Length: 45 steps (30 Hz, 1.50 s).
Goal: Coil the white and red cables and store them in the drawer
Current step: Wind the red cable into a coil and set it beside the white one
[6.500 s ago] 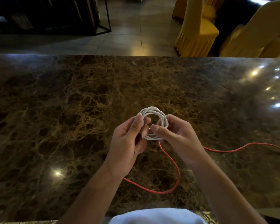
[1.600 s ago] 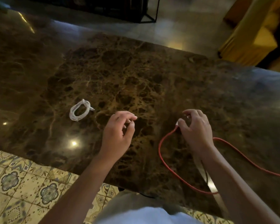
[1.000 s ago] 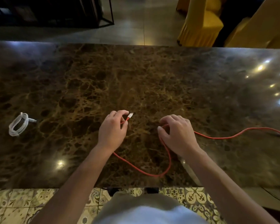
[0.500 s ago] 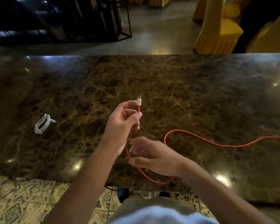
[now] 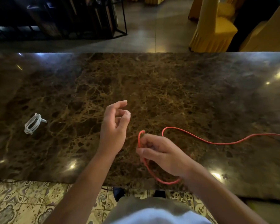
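Your right hand [image 5: 160,152] pinched the red cable [image 5: 217,142], which trailed rightward across the table [image 5: 168,81]; your left hand [image 5: 115,126] hovered loosely curled, empty.

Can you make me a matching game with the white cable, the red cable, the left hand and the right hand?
Things:
1. white cable
2. red cable
3. left hand
4. right hand

States:
A. pinching a red loop
B. lifted, fingers loosely curled, holding nothing I can see
C. coiled, lying alone on the marble table
D. mostly uncoiled, trailing off to the right

Pairs: 1-C, 2-D, 3-B, 4-A
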Each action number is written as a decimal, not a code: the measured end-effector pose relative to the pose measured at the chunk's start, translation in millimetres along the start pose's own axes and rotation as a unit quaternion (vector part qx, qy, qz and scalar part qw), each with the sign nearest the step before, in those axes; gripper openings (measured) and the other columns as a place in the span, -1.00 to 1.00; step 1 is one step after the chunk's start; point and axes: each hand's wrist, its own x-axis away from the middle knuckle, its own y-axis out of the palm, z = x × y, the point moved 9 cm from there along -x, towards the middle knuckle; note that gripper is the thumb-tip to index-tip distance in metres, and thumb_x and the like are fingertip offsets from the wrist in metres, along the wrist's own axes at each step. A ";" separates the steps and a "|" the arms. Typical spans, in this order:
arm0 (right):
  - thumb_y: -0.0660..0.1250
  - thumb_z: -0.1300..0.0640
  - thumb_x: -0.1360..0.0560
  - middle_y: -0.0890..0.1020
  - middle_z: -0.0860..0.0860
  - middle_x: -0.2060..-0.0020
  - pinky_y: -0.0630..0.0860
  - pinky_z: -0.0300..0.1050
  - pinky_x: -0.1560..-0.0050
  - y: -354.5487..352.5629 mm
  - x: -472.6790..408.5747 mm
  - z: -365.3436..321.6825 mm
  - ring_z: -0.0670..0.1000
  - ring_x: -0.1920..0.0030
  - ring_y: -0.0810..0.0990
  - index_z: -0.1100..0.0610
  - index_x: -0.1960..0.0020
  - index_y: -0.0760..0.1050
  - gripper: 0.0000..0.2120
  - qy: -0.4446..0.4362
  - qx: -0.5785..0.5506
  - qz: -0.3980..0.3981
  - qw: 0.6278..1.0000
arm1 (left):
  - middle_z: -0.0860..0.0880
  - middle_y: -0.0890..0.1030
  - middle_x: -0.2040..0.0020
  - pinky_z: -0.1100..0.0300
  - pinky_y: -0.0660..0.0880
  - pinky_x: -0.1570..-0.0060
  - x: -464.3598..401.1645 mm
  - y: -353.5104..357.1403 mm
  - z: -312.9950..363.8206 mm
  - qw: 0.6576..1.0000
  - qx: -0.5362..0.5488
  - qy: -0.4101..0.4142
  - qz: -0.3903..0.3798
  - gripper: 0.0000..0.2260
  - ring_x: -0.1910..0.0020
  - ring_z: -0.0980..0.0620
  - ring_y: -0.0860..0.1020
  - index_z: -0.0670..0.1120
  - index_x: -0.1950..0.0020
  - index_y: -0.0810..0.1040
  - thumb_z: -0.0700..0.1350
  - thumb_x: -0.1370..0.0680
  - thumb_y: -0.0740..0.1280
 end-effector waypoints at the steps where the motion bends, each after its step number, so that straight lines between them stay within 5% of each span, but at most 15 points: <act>1: 0.35 0.11 -0.62 0.65 0.10 0.20 0.58 0.29 0.09 -7.0 1.9 -1.4 0.17 0.19 0.64 0.26 -0.02 0.55 -0.81 -0.003 -0.011 0.011 1.000 | 0.06 0.61 -0.17 0.37 0.56 -0.01 0.3 -1.8 1.3 1.000 -0.020 0.020 0.001 -0.78 -0.09 0.19 0.62 0.00 -0.32 0.56 -0.16 -0.68 0.32; 5: 0.35 0.18 -0.65 0.69 0.13 0.19 0.57 -0.05 0.28 -35.0 6.0 -11.6 0.07 0.22 0.66 0.27 -0.14 0.56 -0.84 -0.031 -0.040 0.056 0.997 | 0.05 0.67 -0.02 0.18 0.61 0.03 10.5 4.4 1.7 0.997 -0.032 0.049 -0.043 -0.85 0.02 0.04 0.65 -0.01 -0.07 0.62 -0.22 -0.67 0.29; 9: 0.32 0.23 -0.60 0.71 0.24 0.18 0.64 -0.09 0.33 -63.8 8.1 -29.3 0.09 0.25 0.70 0.33 -0.13 0.52 -0.82 -0.075 -0.164 0.135 0.974 | -0.01 0.68 0.02 -0.18 0.58 -0.04 28.5 34.2 -12.3 0.993 0.036 0.016 -0.107 -0.82 0.05 -0.08 0.64 0.01 -0.05 0.64 -0.02 -0.64 0.25; 13: 0.28 0.22 -0.58 0.73 0.22 0.16 0.68 -0.12 0.30 -77.9 3.4 -38.5 0.08 0.26 0.75 0.27 -0.11 0.49 -0.85 -0.072 -0.328 0.163 0.928 | -0.09 0.74 -0.06 0.11 0.39 -0.41 51.4 89.0 4.3 0.942 0.185 0.002 -0.279 -0.41 -0.20 -0.09 0.65 -0.09 0.02 0.71 0.29 -0.69 0.04; 16: 0.24 0.22 -0.59 0.74 0.18 0.16 0.68 -0.17 0.30 -93.6 -1.3 -46.9 0.05 0.26 0.75 0.24 -0.09 0.51 -0.87 -0.083 -0.375 0.184 0.905 | -0.10 0.67 0.25 -0.03 0.30 -0.50 64.8 114.1 14.4 0.917 0.143 0.057 -0.367 -0.28 0.16 -0.12 0.67 -0.15 0.26 0.59 0.37 -0.66 -0.04; 19: 0.19 0.25 -0.67 0.73 0.14 0.18 0.64 -0.25 0.35 -133.8 5.0 -53.5 0.00 0.28 0.73 0.20 -0.02 0.60 -0.79 -0.104 -0.415 0.257 0.866 | -0.01 0.58 0.34 -0.07 0.44 -0.35 72.0 113.2 6.2 0.911 0.052 0.121 -0.392 -0.29 0.34 0.00 0.57 -0.16 0.29 0.55 0.40 -0.63 -0.01; 21: 0.18 0.25 -0.70 0.73 0.12 0.18 0.65 -0.27 0.32 -158.7 11.6 -50.0 -0.03 0.27 0.72 0.21 -0.05 0.56 -0.82 -0.100 -0.443 0.299 0.839 | -0.03 0.57 0.31 -0.05 0.59 0.03 74.3 111.4 -2.2 0.913 0.013 0.099 -0.394 -0.44 0.35 0.00 0.54 -0.08 0.21 0.54 0.38 -0.62 0.15; 23: 0.18 0.25 -0.70 0.72 0.11 0.21 0.65 -0.28 0.33 -164.5 13.3 -40.7 -0.04 0.29 0.72 0.21 -0.05 0.52 -0.85 -0.080 -0.457 0.315 0.828 | 0.02 0.60 0.11 0.11 0.59 0.09 68.3 105.2 -0.6 0.935 -0.061 0.152 -0.314 -0.66 0.16 0.10 0.58 -0.04 -0.01 0.55 0.25 -0.60 0.35; 26: 0.18 0.24 -0.71 0.71 0.10 0.23 0.64 -0.29 0.35 -140.9 7.6 -23.8 -0.06 0.31 0.71 0.20 -0.03 0.52 -0.84 -0.032 -0.462 0.295 0.836 | -0.08 0.48 -0.41 0.05 0.42 -0.42 55.0 102.7 17.1 0.942 -0.126 0.260 -0.170 -0.42 -0.43 -0.01 0.45 -0.08 -0.42 0.40 0.21 -0.53 0.44; 30: 0.19 0.22 -0.70 0.71 0.11 0.18 0.64 -0.27 0.36 -107.9 3.8 -27.5 -0.05 0.29 0.71 0.20 -0.05 0.53 -0.84 -0.020 -0.498 0.235 0.834 | -0.05 0.41 -0.55 -0.23 0.14 -0.59 48.6 134.2 22.3 0.907 -0.170 0.290 -0.253 -0.45 -0.64 -0.11 0.21 -0.04 -0.40 0.55 0.20 -0.50 0.48; 32: 0.18 0.24 -0.70 0.71 0.11 0.18 0.63 -0.29 0.36 -107.1 5.3 -37.9 -0.06 0.31 0.71 0.21 -0.04 0.54 -0.83 -0.036 -0.508 0.228 0.830 | -0.01 0.64 -0.25 -0.34 0.18 -0.54 54.0 148.3 12.0 0.891 -0.182 0.289 -0.299 -0.73 -0.47 -0.03 0.45 -0.04 -0.08 0.68 0.11 -0.52 0.48; 34: 0.15 0.25 -0.70 0.71 0.11 0.21 0.62 -0.32 0.37 -121.3 11.7 -47.4 -0.08 0.35 0.70 0.22 -0.02 0.52 -0.82 -0.064 -0.518 0.251 0.815 | 0.03 0.68 0.14 -0.24 0.35 -0.47 50.8 147.7 -1.4 0.899 -0.197 0.256 -0.296 -0.78 -0.03 0.05 0.64 -0.06 0.15 0.65 0.06 -0.56 0.44; 37: 0.18 0.25 -0.69 0.72 0.11 0.25 0.62 -0.31 0.37 -170.4 30.9 -40.6 -0.05 0.35 0.70 0.20 -0.01 0.51 -0.85 -0.094 -0.496 0.354 0.787 | 0.10 0.56 0.38 0.16 0.56 0.14 37.8 119.1 -16.0 0.949 -0.107 0.120 -0.271 -0.71 0.39 0.17 0.51 -0.04 0.28 0.58 0.03 -0.62 0.42; 42: 0.24 0.23 -0.69 0.74 0.06 0.31 0.62 -0.24 0.40 -223.4 54.9 42.3 -0.01 0.33 0.74 0.15 0.04 0.49 -0.86 0.033 -0.324 0.500 0.802 | 0.06 0.40 0.50 0.04 0.39 0.34 18.9 71.5 -8.9 0.960 0.133 -0.077 -0.235 -0.65 0.49 0.05 0.35 -0.02 0.35 0.52 0.00 -0.62 0.43; 45: 0.28 0.16 -0.69 0.74 0.10 0.31 0.63 -0.20 0.43 -216.1 49.4 67.6 0.01 0.37 0.73 0.20 -0.03 0.51 -0.88 0.116 -0.252 0.467 0.840 | 0.05 0.34 0.50 0.19 0.25 0.49 14.9 66.8 22.4 0.893 0.302 -0.133 -0.306 -0.79 0.56 0.12 0.25 -0.11 0.20 0.54 -0.05 -0.60 0.35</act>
